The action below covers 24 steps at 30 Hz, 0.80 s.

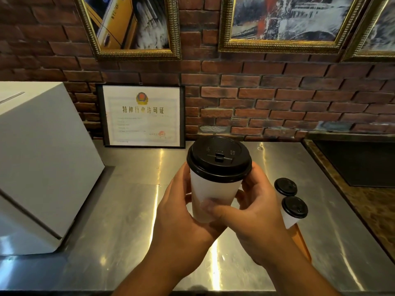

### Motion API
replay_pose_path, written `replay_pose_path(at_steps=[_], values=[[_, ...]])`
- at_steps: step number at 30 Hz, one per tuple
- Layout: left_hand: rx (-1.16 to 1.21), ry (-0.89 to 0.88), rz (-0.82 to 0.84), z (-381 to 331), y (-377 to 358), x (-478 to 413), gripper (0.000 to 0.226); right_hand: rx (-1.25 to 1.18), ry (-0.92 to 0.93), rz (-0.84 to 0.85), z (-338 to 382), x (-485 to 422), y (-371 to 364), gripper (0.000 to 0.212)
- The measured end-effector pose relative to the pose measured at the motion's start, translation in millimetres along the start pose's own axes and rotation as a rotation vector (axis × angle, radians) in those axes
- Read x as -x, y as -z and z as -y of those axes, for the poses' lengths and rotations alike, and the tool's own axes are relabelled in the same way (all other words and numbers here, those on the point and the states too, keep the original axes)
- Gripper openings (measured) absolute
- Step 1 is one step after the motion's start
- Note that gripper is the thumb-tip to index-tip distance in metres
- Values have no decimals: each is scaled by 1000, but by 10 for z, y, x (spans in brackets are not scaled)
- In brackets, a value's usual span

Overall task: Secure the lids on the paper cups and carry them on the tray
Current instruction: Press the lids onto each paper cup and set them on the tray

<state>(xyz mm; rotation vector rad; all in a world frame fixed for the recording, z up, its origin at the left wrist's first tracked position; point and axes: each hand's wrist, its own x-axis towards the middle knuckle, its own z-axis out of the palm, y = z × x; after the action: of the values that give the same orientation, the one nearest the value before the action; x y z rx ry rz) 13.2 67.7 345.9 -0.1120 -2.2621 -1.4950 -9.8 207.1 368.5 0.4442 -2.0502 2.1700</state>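
You are gripping the cup [211, 195] at centre in left hand [177, 210] and right hand [252, 218], its lid [219, 159] on. Two lidded cups [294, 207] are sitting on the tray [302, 242] at four o'clock; placing and carrying are remaining.

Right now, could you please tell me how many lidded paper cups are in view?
3: a raised cup held between the left hand and right hand; a far cup and near cup stand at right. The hands may hide others.
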Motion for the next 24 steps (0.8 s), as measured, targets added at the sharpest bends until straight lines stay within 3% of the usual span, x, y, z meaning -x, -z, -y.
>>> replay_pose_path(at_steps=[5,10,24], values=[[1,-10,32,19,-11,-6,104,-9,7,31,16,-31,43,82],[41,30,26,-43,-32,-30,96,-9,-18,-7,29,-44,29,80],[-54,-15,35,-28,-1,8,115,-15,-20,5,24,-53,16,82]])
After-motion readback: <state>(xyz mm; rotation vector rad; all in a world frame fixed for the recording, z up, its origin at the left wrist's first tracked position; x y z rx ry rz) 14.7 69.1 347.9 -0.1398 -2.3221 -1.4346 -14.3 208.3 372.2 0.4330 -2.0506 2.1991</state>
